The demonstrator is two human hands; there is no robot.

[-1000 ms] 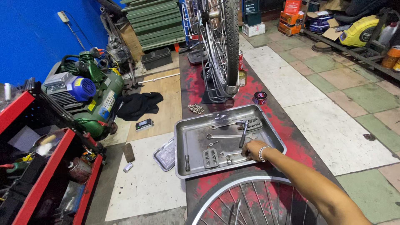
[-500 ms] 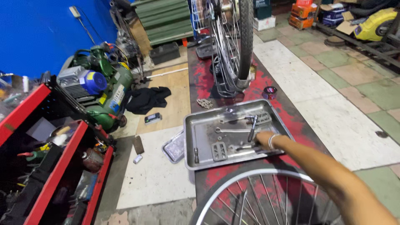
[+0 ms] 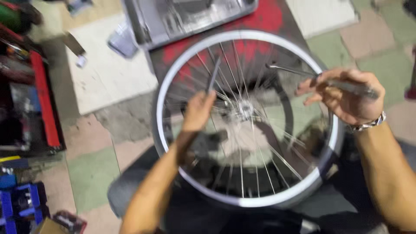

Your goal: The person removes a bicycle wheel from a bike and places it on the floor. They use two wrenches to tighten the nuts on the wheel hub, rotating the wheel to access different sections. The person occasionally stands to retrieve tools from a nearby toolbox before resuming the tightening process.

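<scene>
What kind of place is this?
Probably a bicycle repair workshop: a silver spoked bicycle wheel lies over the person's lap, a grey metal parts tray sits on the floor, and the right hand holds a slim metal tool.

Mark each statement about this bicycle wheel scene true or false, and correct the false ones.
1. The right hand holds a long metal tool. True.
2. The left hand is empty. False: it holds a thin dark tool.
3. The spoked wheel lies between the two arms. True.
4. The metal tray sits on top of the wheel. False: it lies beyond the wheel, on the floor.
5. The right wrist is bare. False: it wears a bracelet.
</scene>
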